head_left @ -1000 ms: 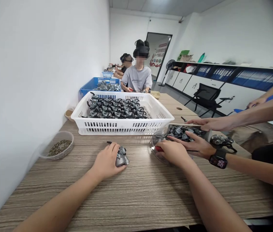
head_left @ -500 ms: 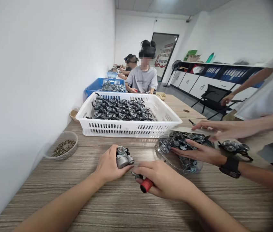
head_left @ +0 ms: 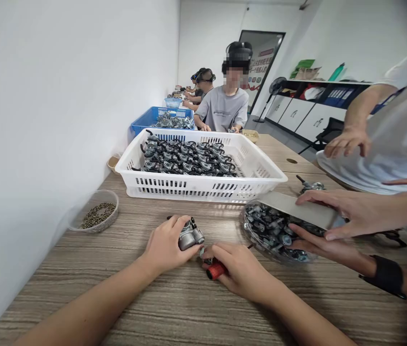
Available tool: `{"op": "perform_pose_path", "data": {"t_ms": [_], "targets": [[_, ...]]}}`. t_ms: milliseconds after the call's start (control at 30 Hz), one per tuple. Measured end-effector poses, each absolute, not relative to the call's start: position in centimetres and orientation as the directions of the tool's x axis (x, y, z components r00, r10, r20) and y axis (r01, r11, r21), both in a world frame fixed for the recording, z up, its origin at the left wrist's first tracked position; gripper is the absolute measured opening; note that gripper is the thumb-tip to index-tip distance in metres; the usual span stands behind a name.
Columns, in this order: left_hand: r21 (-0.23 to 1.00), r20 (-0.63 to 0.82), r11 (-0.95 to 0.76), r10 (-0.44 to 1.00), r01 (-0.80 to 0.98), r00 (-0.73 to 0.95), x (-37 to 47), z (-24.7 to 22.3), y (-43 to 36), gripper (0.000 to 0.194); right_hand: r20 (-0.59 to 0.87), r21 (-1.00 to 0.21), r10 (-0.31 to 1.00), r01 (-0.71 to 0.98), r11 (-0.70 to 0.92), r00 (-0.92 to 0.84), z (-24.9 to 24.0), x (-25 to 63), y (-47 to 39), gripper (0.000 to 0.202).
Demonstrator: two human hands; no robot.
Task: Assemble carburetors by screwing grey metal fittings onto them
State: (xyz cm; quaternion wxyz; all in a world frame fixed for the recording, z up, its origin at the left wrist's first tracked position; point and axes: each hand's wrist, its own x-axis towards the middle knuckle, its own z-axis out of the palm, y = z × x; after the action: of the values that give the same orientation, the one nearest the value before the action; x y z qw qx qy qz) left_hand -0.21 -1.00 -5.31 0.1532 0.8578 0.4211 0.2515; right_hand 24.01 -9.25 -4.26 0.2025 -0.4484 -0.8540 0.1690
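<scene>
My left hand point(head_left: 165, 242) is closed around a small silver metal carburetor point(head_left: 189, 239), held just above the table. Close beside it, my right hand point(head_left: 239, 266) grips a screwdriver with a red handle point(head_left: 216, 270), its black end toward me. A small metal part point(head_left: 205, 257) shows at my right fingertips, near the carburetor's lower edge; its kind I cannot make out. To the right stands a clear round tub point(head_left: 248, 235) full of small dark and silver metal parts. On the left, a clear round tub point(head_left: 113, 222) holds brass-coloured screws point(head_left: 98, 215).
A white perforated basket point(head_left: 203, 190) with rows of carburetors stands ahead, a blue crate point(head_left: 138, 126) behind it. At right, another person's hands point(head_left: 354, 211) hold a grey flat box-like object point(head_left: 297, 209) over the parts tub. A co-worker point(head_left: 225, 108) sits across the table.
The other person's hands have brought a grey flat object over the parts tub. My hands have come slightly closer together, still holding carburetor and screwdriver. The view has shifted a little.
</scene>
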Motion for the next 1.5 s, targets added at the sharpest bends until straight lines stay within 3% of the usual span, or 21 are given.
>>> {"op": "perform_pose_path", "data": {"t_ms": [167, 400, 567, 733, 933, 1167, 1367, 1500], "targets": [[0.358, 0.275, -0.552, 0.833, 0.753, 0.48, -0.2, -4.3, -1.7, 0.06, 0.183, -0.429, 0.878, 0.767, 0.477, -0.443, -4.9, 24.5, -8.8, 0.033], [0.263, 0.423, -0.621, 0.762, 0.738, 0.49, -0.4, -3.9, -1.7, 0.055, 0.207, -0.489, 0.883, 0.737, 0.467, -0.422, -5.5, 24.2, -8.3, 0.032], [0.275, 0.428, -0.657, 0.737, 0.702, 0.522, -0.5, -4.0, -1.2, 0.054, 0.207, -0.492, 0.895, 0.748, 0.445, -0.396, -5.6, 23.9, -8.2, 0.028], [0.292, 0.395, -0.66, 0.742, 0.692, 0.541, -0.6, -4.2, -0.7, 0.053, 0.219, -0.478, 0.904, 0.768, 0.427, -0.367, -5.0, 24.0, -8.2, 0.039], [0.354, 0.395, -0.694, 0.719, 0.627, 0.572, -0.7, -4.3, -0.3, 0.067, 0.206, -0.401, 0.907, 0.813, 0.421, -0.368, -4.3, 23.7, -8.7, 0.049], [0.254, 0.367, -0.723, 0.686, 0.642, 0.628, -1.1, -4.0, -0.1, 0.057, 0.181, -0.342, 0.916, 0.85, 0.4, -0.359, -4.1, 23.9, -8.6, 0.027], [0.283, 0.295, -0.723, 0.691, 0.631, 0.66, -1.3, -3.8, -0.2, 0.059, 0.154, -0.367, 0.928, 0.852, 0.373, -0.34, -4.0, 24.3, -8.1, 0.012], [0.331, 0.276, -0.717, 0.695, 0.613, 0.664, -1.3, -4.0, -0.2, 0.061, 0.145, -0.414, 0.944, 0.848, 0.331, -0.298, -4.0, 24.6, -8.0, 0.015]]}}
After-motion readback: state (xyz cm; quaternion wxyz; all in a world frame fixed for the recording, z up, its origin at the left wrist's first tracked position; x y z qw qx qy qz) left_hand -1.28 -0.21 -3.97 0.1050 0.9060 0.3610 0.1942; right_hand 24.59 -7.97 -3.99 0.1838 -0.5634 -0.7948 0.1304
